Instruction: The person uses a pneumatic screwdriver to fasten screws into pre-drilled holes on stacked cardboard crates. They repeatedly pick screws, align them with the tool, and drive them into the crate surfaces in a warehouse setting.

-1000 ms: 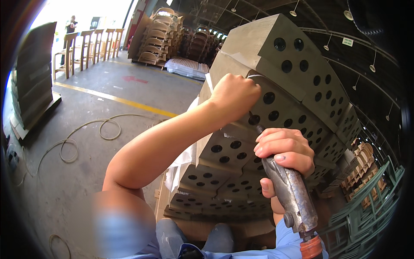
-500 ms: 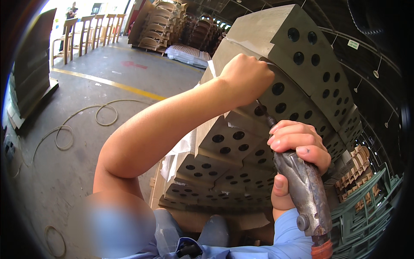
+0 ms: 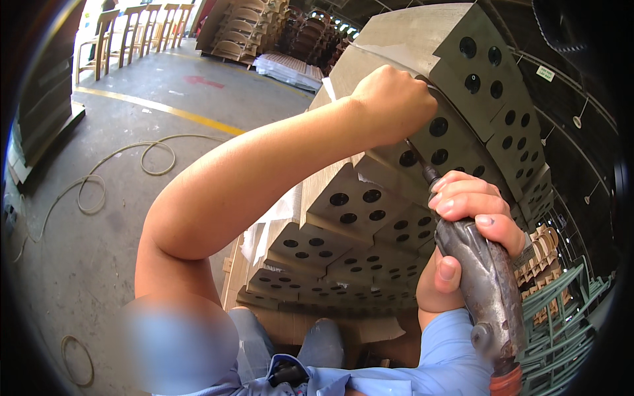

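Observation:
A worn grey pneumatic screwdriver (image 3: 487, 290) is gripped in my right hand (image 3: 472, 208), fingers wrapped round its body. Its thin bit slants up and left, the tip close beneath my left hand (image 3: 394, 105). That left hand is a closed fist at the edge of a board (image 3: 456, 122) in the upper part of a tall stack; whatever its fingers hold is hidden. Round black fittings, such as this one (image 3: 438, 127), sit in groups on the ends of the stacked boards. Whether the bit touches anything cannot be made out.
A thin hose (image 3: 150, 173) loops over the grey floor at left. Dark panels (image 3: 49, 99) stand at the left edge. Wooden chairs (image 3: 132, 33) and stacked chair parts (image 3: 244, 33) are far off. Green metal frames (image 3: 561, 336) lie at lower right.
In the picture, both hands and the screwdriver have shifted slightly up and right, along with the stack. My grips look the same.

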